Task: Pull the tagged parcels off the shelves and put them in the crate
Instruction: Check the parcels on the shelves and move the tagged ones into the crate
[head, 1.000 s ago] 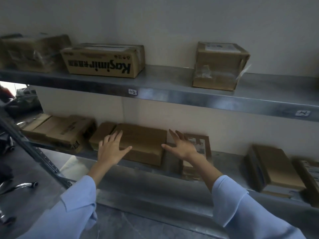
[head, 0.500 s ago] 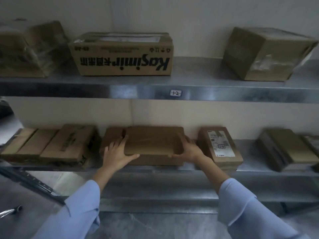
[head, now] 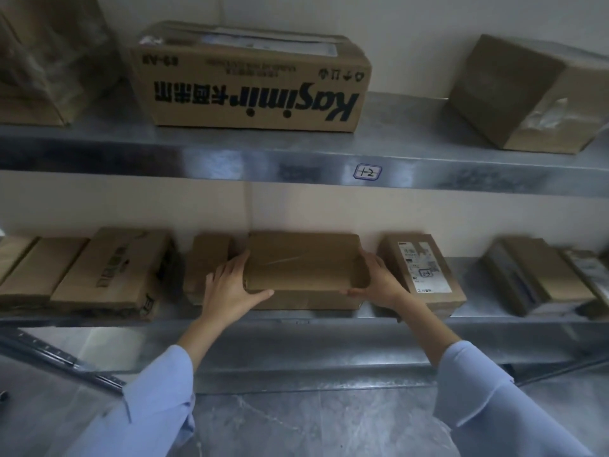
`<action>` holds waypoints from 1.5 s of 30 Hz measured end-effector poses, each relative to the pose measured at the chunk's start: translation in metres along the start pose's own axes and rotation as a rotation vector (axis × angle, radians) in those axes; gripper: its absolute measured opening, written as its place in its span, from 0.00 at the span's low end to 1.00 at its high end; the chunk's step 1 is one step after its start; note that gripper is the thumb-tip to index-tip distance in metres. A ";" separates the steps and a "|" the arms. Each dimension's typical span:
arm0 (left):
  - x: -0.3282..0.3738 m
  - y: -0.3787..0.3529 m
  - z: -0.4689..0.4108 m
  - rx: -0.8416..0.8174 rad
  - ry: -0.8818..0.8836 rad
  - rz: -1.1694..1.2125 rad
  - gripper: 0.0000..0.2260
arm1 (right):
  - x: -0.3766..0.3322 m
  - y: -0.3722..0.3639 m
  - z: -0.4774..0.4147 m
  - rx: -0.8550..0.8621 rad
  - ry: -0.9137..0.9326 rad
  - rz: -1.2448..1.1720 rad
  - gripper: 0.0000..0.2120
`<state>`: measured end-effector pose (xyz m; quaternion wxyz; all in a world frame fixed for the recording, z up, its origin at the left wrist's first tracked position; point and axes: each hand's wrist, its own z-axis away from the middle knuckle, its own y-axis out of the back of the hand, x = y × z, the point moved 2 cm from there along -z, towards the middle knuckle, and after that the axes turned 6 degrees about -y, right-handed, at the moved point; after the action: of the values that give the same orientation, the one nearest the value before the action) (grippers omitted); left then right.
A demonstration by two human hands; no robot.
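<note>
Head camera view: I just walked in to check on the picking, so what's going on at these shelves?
A person in light blue sleeves grips a flat brown parcel on the lower shelf, the left hand at its left end and the right hand at its right end. The parcel has not left the shelf yet. A white-labelled parcel lies just to its right, and a Kasimir carton sits on the upper shelf. No crate is in view.
</note>
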<state>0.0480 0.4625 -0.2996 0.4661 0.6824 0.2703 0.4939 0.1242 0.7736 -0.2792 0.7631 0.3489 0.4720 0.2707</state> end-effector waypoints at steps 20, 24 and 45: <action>0.015 0.022 0.008 0.070 0.045 0.447 0.48 | -0.002 0.001 0.013 0.047 0.079 -0.338 0.59; 0.024 0.039 0.014 0.101 0.118 0.525 0.47 | -0.011 0.014 0.026 0.052 0.064 -0.414 0.63; 0.060 0.068 0.042 0.086 0.237 0.747 0.30 | -0.015 0.057 0.070 0.103 -0.007 -0.639 0.55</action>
<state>0.1025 0.4683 -0.2162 0.1908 0.6909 0.0756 0.6932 0.1770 0.7773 -0.2045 0.7923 0.2220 0.5682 -0.0077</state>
